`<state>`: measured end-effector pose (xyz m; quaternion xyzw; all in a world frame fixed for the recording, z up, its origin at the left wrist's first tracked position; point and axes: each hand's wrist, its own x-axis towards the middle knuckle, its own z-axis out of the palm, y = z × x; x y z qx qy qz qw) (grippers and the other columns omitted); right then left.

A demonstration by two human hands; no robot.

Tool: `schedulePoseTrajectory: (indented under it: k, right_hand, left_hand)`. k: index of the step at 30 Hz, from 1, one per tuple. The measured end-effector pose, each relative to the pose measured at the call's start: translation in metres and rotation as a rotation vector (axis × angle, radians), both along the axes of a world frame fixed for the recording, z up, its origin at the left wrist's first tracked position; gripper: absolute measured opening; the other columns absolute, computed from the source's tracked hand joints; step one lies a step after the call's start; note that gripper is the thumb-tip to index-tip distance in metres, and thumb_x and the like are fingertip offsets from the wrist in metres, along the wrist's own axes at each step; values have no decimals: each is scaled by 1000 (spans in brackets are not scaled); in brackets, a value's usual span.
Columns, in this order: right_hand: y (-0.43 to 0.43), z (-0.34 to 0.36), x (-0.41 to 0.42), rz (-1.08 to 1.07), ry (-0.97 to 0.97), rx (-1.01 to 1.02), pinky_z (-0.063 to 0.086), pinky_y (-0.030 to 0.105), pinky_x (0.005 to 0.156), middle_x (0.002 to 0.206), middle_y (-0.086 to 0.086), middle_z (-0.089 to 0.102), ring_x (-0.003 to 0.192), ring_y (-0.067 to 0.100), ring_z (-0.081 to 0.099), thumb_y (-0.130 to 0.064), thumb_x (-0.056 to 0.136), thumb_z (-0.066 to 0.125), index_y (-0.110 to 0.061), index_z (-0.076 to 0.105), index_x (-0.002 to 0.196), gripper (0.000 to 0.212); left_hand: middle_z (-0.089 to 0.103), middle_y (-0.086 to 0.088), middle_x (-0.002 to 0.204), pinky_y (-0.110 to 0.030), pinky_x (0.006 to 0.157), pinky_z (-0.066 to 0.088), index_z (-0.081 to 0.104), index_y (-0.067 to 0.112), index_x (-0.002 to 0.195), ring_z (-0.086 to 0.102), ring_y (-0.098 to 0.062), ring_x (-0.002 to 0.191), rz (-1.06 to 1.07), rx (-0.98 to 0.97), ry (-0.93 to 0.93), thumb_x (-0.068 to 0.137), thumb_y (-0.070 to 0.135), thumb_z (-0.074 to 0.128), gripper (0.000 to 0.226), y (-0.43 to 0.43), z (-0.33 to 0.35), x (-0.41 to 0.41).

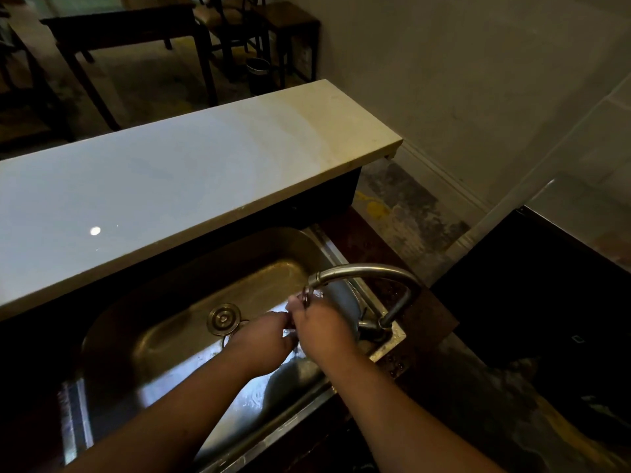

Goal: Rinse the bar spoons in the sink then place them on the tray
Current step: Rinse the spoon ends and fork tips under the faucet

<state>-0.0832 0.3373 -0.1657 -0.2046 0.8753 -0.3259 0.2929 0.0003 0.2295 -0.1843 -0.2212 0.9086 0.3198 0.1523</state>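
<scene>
Head view: near the right edge of the sink (191, 339), under the faucet (368, 270), the right hand (322, 327) curls its fingers around the bar spoons (306, 298). The left hand (268, 337) has fingers too blurred to tell. This is probably the rinsing step; the next move needs the tray, which is not seen here.

The single head-worn wide-angle camera looks forward and steeply down from close above the steel sink (191, 278) at 6 o'clock, with the pale raised worktop (170, 172) crossing from 9 to 2 o'clock and the dim dining table (119, 25) far off at 11 o'clock.
</scene>
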Motion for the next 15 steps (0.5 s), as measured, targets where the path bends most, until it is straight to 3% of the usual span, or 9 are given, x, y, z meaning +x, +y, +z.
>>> schedulePoseTrajectory:
  k: [3, 7, 10, 13, 15]
  right_hand:
    - [-4, -1, 1, 59, 97, 42, 45, 33, 77, 110, 10, 76, 104, 29, 71, -52, 106, 36, -17, 66, 120, 48]
    - [-5, 2, 0, -11, 77, 13, 43, 31, 72, 102, 4, 76, 98, 26, 71, -55, 105, 36, -21, 68, 112, 47]
    - [0, 2, -4, -162, -145, -188, 54, 23, 66, 86, -9, 75, 83, 11, 72, -51, 105, 42, -25, 72, 101, 41]
    - [4, -3, -6, -426, -587, -498, 64, 30, 77, 97, 8, 81, 91, 22, 79, -31, 108, 47, -10, 73, 101, 34]
    - [8, -5, -5, -515, -784, -588, 65, 32, 78, 101, 15, 81, 96, 29, 78, -31, 108, 49, -3, 69, 108, 35]
  left_hand:
    - [75, 7, 109, -37, 84, 57, 60, 40, 96, 69, -16, 98, 38, 56, 11, 91, 33, 59, 9, 3, -1, -3]
    - [71, 7, 124, -33, 84, 54, 60, 34, 122, 67, -19, 110, 119, 45, 88, 90, 38, 62, 32, 7, -1, -6]
    - [67, 9, 123, -33, 83, 51, 52, 32, 127, 65, -17, 109, 122, 57, 125, 94, 48, 61, 38, 5, -2, 1]
    - [64, 11, 94, -36, 75, 53, 50, 35, 104, 61, -11, 82, 68, -21, 97, 96, 56, 54, 23, -12, -4, 13]
    - [60, 9, 83, -34, 69, 49, 46, 35, 98, 57, -10, 74, 14, -50, 69, 98, 57, 49, 22, -25, -4, 24]
